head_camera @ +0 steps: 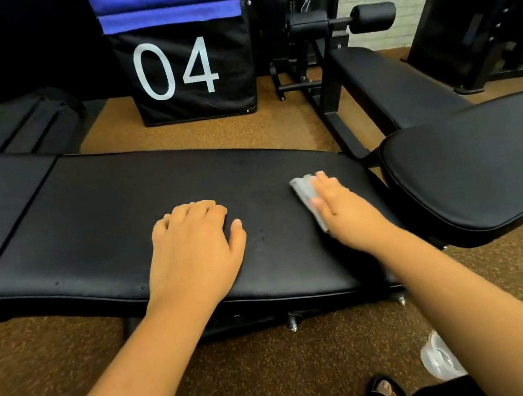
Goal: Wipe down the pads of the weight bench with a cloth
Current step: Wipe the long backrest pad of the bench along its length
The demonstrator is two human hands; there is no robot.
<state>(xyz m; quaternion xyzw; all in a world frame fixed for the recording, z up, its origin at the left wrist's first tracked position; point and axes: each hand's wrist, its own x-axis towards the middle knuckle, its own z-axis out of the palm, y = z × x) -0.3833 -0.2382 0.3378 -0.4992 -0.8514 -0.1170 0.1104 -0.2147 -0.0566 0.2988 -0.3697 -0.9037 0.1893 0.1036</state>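
A long black bench pad (113, 213) runs across the middle of the view. Its separate seat pad (486, 164) lies to the right. My right hand (340, 209) lies flat, fingers straight, pressing a small grey cloth (305, 193) onto the right end of the long pad. Most of the cloth is hidden under the palm. My left hand (195, 241) rests on the pad's middle with fingers loosely bent and nothing in it.
A black plyo box marked 04 (190, 72) stands behind the bench. A second bench with roller pads (372, 16) sits at the back right. Brown speckled floor (278, 365) lies in front. A clear plastic bag (438, 358) is by my foot.
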